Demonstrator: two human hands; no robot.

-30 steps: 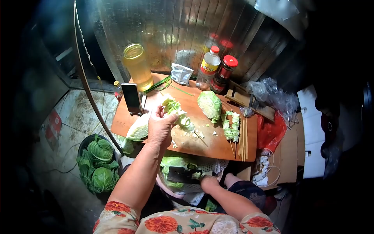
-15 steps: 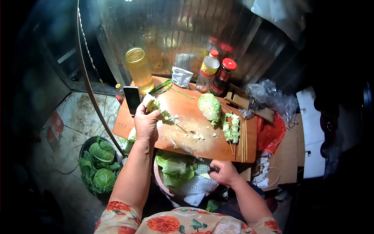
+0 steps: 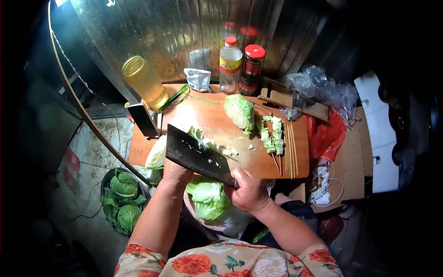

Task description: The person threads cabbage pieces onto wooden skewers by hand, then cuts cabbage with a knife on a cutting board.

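Note:
My right hand [image 3: 248, 188] is closed round the handle of a black cleaver [image 3: 196, 152], its broad blade tilted over the near edge of the wooden board [image 3: 212, 111] and dotted with white cabbage bits. Behind the blade, my left hand [image 3: 177, 171] shows only its back and wrist; its fingers are hidden. Cut cabbage pieces [image 3: 200, 137] lie just beyond the blade. A cut cabbage head [image 3: 240, 113] rests farther back on the board. To its right are cabbage pieces on skewers [image 3: 272, 136] and a row of bare sticks [image 3: 290, 150]. A pale cabbage wedge [image 3: 157, 152] sits at the left.
A phone [image 3: 144, 119] stands on the board's left, before a jar of yellow liquid [image 3: 146, 83]. A clear bottle [image 3: 230, 64] and dark jar [image 3: 252, 69] stand behind. Below are a basin of cabbage leaves [image 3: 207, 198] and a bucket of cabbages [image 3: 124, 184]. A red bag [image 3: 325, 138] is right.
My right hand has risen from the basin to the board's edge with the cleaver. My left hand has lowered behind the blade, and its fingers are now hidden. The view has shifted slightly.

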